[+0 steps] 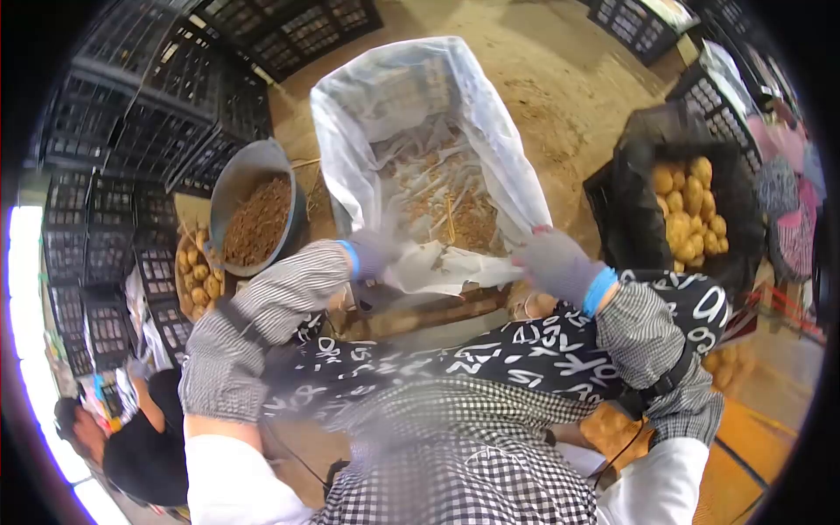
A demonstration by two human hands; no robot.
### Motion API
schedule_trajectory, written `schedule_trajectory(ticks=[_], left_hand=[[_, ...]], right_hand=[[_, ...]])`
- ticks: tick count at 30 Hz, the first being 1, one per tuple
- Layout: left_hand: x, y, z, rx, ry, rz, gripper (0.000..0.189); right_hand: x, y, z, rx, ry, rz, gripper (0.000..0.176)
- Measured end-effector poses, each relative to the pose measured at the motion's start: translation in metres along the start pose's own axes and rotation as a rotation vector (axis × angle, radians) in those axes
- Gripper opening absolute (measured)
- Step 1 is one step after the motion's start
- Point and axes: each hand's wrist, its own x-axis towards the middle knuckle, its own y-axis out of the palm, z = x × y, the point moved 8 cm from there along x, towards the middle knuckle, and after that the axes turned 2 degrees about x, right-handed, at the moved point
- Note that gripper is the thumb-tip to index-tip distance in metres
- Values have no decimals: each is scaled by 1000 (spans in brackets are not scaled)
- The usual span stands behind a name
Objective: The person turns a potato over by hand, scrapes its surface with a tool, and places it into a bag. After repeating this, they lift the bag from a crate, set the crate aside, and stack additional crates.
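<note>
A crate lined with translucent white plastic (507,149) stands in front of me, with torn white strips and brown crumbly material (451,197) inside. My left hand (376,252), in a grey glove with a blue wristband, is at the liner's near left edge, blurred, so its fingers are unclear. At the near right corner my right hand (556,261), gloved the same way, is closed on the liner's edge. Crumpled white plastic (446,268) stretches between the two hands along the near rim.
A grey bucket of brown soil (258,219) stands at the left, beside a basket of potatoes (199,278). At the right a black-lined crate (621,188) holds potatoes (691,210). Black crates (149,96) are stacked at the left. People (144,437) are at both sides.
</note>
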Motion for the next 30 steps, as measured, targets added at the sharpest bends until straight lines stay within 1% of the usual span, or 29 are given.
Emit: schedule_trajectory(ticks=[1,3,4,5,7,8,9,10,11,13,14,15,16,17,18,20,21,22,23,24,25,26,27,28,29,30], left_hand=[[-4,12,35,43,-56,-29,36],[-50,-44,42,-183,-39,-438,30],[-75,-70,44,-230,-76,-536,28],[-100,-95,45,-283,-113,-640,27],[-141,-124,52,-499,-126,-796,23],[-154,-136,52,-595,-94,-877,21],[-164,-143,54,-693,-65,-961,20],[-169,-145,52,-794,32,-1003,19],[-169,-143,49,-733,10,-978,19],[-169,-138,41,-607,-34,-938,19],[-165,-133,35,-506,-78,-941,17],[-160,-123,46,-528,-71,-912,17],[-149,-117,60,-542,-58,-887,18],[-142,-116,73,-554,-44,-866,18],[-144,-119,87,-490,-95,-905,18],[-155,-118,114,-389,-214,-969,19],[-167,-121,128,-409,-224,-1105,19],[-181,-126,143,-431,-237,-1240,18],[-192,-132,161,-450,-250,-1376,17],[-199,-144,180,-585,-47,-1543,20],[-217,-158,169,-836,121,-1622,26],[-242,-178,146,-1079,307,-1676,34],[-257,-190,129,-1044,343,-1638,41],[-263,-197,118,-1009,377,-1592,49],[-251,-199,125,-1245,511,-1566,51],[-229,-199,133,-1481,646,-1519,53]], right_hand=[[0,1,-4,48,55,52,24],[-2,-25,-10,194,146,-5,19],[-2,-36,-13,254,183,-30,17],[-4,-39,-19,214,225,-31,15],[-12,-46,-32,115,304,-22,12],[-17,-54,-39,70,375,4,11],[-22,-71,-47,39,432,-128,12],[-29,-89,-56,6,480,-262,12],[-36,-106,-64,-26,521,-400,13],[-37,-123,-97,-89,635,-605,16],[-33,-140,-98,-137,674,-636,17],[-21,-136,-114,-159,669,-595,17],[-8,-123,-146,-186,670,-563,17],[6,-124,-166,-215,670,-534,18],[22,-140,-165,-209,646,-530,21],[60,-195,-166,-267,548,-711,21],[82,-223,-165,-294,485,-788,21],[97,-263,-145,-203,415,-938,21],[108,-307,-110,-105,339,-1082,21],[119,-340,-82,244,264,-1158,21],[130,-366,-54,600,188,-1202,22],[141,-392,-14,686,-49,-1209,25],[147,-411,27,769,-287,-1205,29],[152,-418,77,779,-328,-1105,30],[164,-400,116,983,-490,-919,30],[176,-380,155,1187,-606,-712,30]])
